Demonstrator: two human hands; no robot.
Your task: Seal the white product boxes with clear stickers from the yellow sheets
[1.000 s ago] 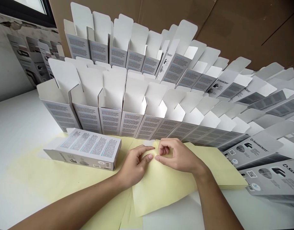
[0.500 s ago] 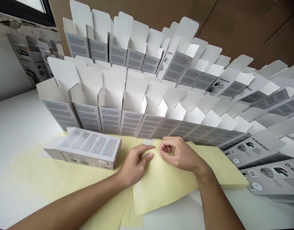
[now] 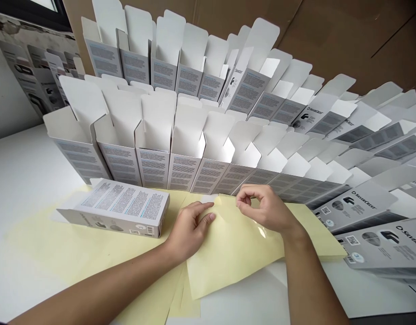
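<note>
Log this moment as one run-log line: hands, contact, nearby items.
left hand: fingers resting on yellow sheet | right hand: fingers pinched above sheet, anything held unclear | nearby: grey printed carton, upright open cartons

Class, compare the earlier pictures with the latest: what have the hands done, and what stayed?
The right hand moved rightward across the pale yellow sheet, fingers still pinched, and a glossy patch now shows near it. The left hand stays on the sheet; the lying printed carton and upright cartons haven't moved.
</note>
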